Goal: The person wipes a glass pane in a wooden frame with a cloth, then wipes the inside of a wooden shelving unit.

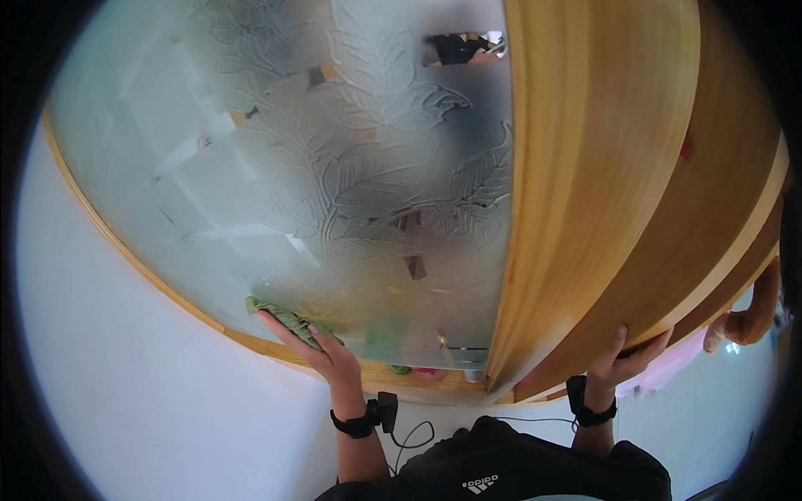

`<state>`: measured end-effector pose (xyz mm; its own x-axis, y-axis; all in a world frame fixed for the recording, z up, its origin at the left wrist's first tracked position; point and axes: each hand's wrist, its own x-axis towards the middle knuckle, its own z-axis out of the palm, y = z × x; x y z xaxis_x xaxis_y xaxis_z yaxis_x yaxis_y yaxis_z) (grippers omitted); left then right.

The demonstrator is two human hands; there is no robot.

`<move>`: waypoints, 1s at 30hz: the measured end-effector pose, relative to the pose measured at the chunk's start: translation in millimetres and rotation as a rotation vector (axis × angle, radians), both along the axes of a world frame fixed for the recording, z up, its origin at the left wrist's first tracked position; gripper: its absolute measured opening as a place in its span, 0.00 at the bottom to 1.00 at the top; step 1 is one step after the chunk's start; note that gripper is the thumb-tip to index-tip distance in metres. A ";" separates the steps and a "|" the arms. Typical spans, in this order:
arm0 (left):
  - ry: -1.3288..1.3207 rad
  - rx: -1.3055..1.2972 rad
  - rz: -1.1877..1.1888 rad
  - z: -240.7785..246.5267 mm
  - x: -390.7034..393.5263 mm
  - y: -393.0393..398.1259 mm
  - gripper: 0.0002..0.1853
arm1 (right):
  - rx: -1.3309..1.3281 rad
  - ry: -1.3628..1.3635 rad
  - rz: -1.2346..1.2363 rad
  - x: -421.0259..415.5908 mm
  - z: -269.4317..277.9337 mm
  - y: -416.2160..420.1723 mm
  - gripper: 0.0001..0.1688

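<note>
My left hand [335, 357] holds a crumpled green cloth [294, 323] against the lower left part of a frosted glass panel [376, 188] with a raised leaf pattern. The panel is set in a wooden frame [545, 188]. On the right, my right hand [617, 363] touches the edge of a wooden door or side board [664, 275], fingers spread around it; part of its grip is hidden. A black strap with a small box sits on each wrist.
Small green, red and white items stand behind the glass on a wooden ledge [454, 387]. A white wall [125, 313] is at the left. Thin black cables hang near my body. A brown plush-like object [749, 322] and pink fabric [673, 363] are at the far right.
</note>
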<state>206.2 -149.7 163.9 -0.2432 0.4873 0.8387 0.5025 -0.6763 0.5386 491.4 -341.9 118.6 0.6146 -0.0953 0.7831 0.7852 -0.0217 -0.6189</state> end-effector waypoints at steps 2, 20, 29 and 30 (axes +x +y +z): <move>-0.003 0.016 0.026 3.3 4.8 3.3 0.30 | 0.010 -0.020 -0.009 1.9 -5.4 -0.6 0.44; 0.253 0.321 -0.047 -30.0 58.3 -12.7 0.29 | 0.044 -0.063 0.019 -4.3 18.0 14.2 0.35; 0.275 0.331 0.027 -18.1 56.9 -16.9 0.23 | -0.016 0.026 0.035 -9.8 29.9 14.1 0.31; 0.301 0.327 0.044 -18.0 51.8 -19.0 0.21 | -0.027 0.063 0.043 -14.6 29.2 17.2 0.31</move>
<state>258.0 -168.7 145.9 0.0203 0.1793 0.9836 0.6365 -0.7610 0.1256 476.7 -324.7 147.9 0.6655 -0.0475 0.7449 0.7455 -0.0062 -0.6665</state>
